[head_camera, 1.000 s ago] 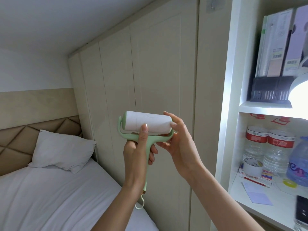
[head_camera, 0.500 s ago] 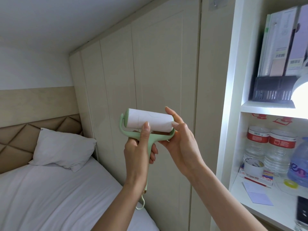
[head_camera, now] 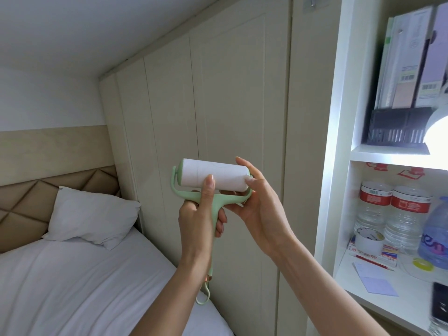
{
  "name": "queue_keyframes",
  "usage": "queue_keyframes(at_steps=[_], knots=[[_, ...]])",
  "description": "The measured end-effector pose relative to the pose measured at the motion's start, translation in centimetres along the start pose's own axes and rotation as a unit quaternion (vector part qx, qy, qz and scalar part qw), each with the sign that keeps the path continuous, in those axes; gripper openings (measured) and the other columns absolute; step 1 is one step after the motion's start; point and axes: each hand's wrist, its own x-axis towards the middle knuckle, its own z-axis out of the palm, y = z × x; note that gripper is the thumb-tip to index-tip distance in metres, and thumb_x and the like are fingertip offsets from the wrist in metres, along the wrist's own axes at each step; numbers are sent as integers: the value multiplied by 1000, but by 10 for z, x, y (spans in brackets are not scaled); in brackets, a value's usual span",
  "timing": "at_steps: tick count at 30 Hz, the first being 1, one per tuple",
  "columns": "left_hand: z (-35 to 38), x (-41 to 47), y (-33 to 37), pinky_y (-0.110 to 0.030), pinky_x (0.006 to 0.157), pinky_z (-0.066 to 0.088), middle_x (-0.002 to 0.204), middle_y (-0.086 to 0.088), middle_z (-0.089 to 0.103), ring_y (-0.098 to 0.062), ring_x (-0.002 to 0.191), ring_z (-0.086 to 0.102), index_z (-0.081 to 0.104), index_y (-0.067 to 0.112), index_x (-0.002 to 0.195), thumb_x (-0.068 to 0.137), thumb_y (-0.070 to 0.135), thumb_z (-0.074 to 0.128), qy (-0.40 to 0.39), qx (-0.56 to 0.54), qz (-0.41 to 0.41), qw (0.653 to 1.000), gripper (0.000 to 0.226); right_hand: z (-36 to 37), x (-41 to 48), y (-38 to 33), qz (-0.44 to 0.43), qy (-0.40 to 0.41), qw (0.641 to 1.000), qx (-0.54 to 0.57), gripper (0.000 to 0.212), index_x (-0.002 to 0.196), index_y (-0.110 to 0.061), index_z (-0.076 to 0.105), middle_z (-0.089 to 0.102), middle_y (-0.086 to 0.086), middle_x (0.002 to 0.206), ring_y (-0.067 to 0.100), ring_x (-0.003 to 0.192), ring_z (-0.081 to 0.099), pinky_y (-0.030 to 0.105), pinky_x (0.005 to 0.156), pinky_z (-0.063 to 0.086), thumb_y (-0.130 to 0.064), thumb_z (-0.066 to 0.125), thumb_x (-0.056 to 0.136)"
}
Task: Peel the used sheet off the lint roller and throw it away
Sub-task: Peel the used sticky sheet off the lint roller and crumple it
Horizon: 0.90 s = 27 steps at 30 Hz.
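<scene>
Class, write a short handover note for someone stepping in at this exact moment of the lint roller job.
Left hand: gripping the green handle of the lint roller, thumb pressed on the white roll.
Right hand: cupping the roll's right end, fingertips touching it.
Done: nothing peeled; the sheet is still wrapped flat on the roll.
Left: find the sheet's edge, peel it off, throw it away. No bin in view.

Pale mint-green frame and handle on the lint roller (head_camera: 213, 202), its sheet roll (head_camera: 213, 175) plain white with faint grey seam lines. At nine o'clock, a white pillow (head_camera: 92, 214) on white bedding (head_camera: 72, 282), against a tan headboard (head_camera: 24, 204) quilted in a diamond pattern. Cream panelled wardrobe doors (head_camera: 218, 105) at twelve; at three o'clock, clear water bottles (head_camera: 392, 214) with red-and-white labels, and a lilac sticky-note pad (head_camera: 380, 286) below them.
</scene>
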Motion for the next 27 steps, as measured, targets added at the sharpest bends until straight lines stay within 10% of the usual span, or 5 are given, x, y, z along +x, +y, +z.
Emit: queue_keyframes(at_steps=[7,16,27], knots=[[-3,3,0,-23,39,36,44,-4,51,-14,38,44,64,4,62,81,58,51,9,10,7,1000,59,-2,-2,0,0,-28,998,-53,44,125,-30,57,59,8,107,22,89,59,42,81,52,-20,55,82],[-7,5,-3,-24,38,33,43,-3,50,-14,37,42,62,8,62,79,58,54,23,3,-1,1000,53,-3,-1,4,-236,139,919,-285,22,80,-27,68,69,9,97,9,79,61,22,73,49,-6,74,77],[-6,8,-5,-25,38,32,44,-5,50,-15,36,42,60,10,58,79,59,54,14,2,-22,1000,54,-3,5,1,-225,175,905,-316,24,64,-16,63,60,0,81,4,71,56,16,70,44,4,69,75]])
